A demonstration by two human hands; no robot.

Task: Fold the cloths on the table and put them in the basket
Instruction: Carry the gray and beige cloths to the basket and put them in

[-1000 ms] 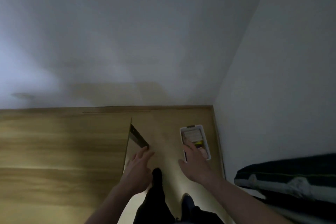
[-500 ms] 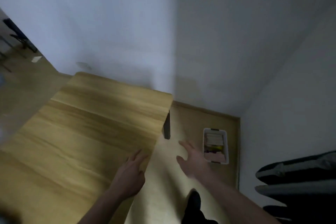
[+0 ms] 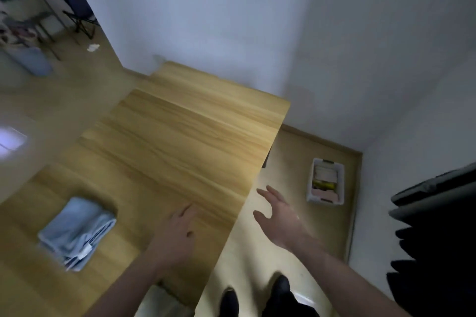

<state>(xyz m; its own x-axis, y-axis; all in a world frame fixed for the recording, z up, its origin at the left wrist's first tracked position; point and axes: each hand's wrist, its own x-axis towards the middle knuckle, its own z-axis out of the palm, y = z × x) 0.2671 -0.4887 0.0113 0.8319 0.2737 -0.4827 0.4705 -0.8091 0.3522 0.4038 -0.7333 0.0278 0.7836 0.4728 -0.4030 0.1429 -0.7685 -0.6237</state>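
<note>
Hands empty: left hand (image 3: 175, 233) relaxed above tabletop (image 3: 195, 141), right hand (image 3: 279, 213) spread off edge; blue cloth (image 3: 77, 231) awaits, basket (image 3: 325, 183) on floor.

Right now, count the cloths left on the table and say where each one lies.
1. A light blue cloth lies folded on the wooden table near its left edge, left of the left hand. Neither hand holds a cloth. The table's near end is out of frame, so more may be hidden.
</note>
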